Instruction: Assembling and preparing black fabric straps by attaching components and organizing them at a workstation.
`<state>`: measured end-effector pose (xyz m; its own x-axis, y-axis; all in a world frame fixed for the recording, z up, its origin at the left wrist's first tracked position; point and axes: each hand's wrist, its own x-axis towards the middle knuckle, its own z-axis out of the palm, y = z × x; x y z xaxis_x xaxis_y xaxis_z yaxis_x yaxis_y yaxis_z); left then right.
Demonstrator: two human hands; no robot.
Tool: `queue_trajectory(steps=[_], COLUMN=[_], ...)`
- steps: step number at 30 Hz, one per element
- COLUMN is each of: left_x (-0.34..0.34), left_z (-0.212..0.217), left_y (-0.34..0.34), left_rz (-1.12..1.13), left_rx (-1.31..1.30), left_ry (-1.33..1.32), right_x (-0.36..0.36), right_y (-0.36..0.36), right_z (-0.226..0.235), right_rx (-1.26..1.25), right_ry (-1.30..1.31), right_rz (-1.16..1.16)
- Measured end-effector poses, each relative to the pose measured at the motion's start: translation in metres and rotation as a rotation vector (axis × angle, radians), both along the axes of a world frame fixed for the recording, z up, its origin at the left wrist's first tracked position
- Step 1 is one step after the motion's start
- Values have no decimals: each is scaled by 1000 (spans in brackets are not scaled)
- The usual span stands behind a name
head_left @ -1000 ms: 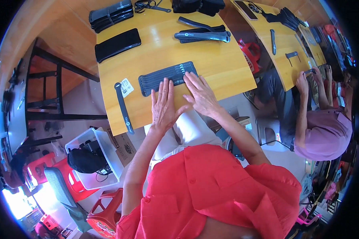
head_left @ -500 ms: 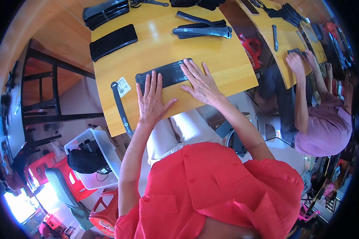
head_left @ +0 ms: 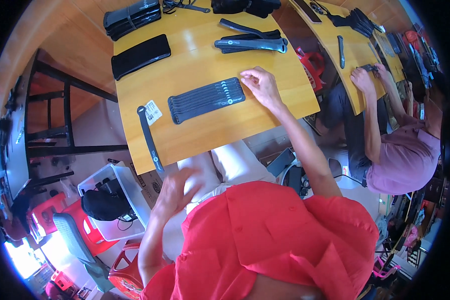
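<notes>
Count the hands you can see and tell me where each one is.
3. The right hand rests at the black strap stack on the table. The left hand is below the table edge. A co-worker's hand is on the next table; others may be hidden.

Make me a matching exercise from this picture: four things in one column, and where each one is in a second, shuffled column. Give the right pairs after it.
Things
1. right hand
2. left hand
3. single black strap
4. flat black pouch

Places
A. lying along the table's left edge, beside a small white tag
B. off the table, down over the lap
C. far left part of the table, apart from the stack
D. at the right end of the stack of black straps

Pairs: 1-D, 2-B, 3-A, 4-C
</notes>
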<state>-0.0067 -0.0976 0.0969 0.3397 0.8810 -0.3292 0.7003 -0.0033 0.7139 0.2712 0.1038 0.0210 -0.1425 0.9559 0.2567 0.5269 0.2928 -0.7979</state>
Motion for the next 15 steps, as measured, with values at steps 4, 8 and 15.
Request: queue_trajectory(steps=[4, 8, 15], left_x=[-38, -58, -52], left_z=[17, 5, 6], left_y=[-84, -96, -100], left_rz=[-560, -547, -498], left_rx=[-457, -712, -703], left_ry=[185, 71, 18], right_x=[-9, -12, -17], right_y=[28, 45, 50], right_z=[-1, -9, -3], right_rx=[-94, -239, -369], right_ry=[-1, -68, -156], right_rz=[74, 160, 174])
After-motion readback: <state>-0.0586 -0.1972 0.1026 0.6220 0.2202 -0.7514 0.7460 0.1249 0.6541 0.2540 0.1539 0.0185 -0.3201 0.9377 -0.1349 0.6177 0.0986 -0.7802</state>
